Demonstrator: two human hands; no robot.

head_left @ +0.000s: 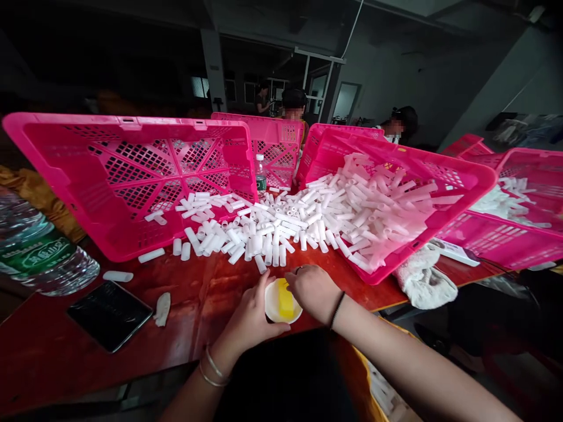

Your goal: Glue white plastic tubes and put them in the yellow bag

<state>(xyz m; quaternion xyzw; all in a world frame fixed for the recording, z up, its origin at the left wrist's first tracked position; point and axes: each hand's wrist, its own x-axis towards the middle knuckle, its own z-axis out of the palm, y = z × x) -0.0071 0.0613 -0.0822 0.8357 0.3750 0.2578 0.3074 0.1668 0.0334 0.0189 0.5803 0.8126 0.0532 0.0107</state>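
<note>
A small white bowl [271, 306] is at the table's front edge, with a soft-looking yellow block [286, 300] inside it. My left hand [251, 316] curves around the bowl's left side, thumb along the near rim and fingers on the far side. Over the right rim, my right hand [313, 291] has its fingers curled and pressed together at the upper end of the yellow block. Whatever its fingertips pinch is hidden. Just beyond the bowl lies a heap of short white plastic tubes [275, 231].
A pink crate [127, 122] lies tipped at left; another pink crate [472, 170] spills tubes at right. A phone [109, 315], a large water bottle [44, 252] and a small bottle [261, 176] stand or lie around. A white cloth [424, 278] hangs at right. People sit beyond.
</note>
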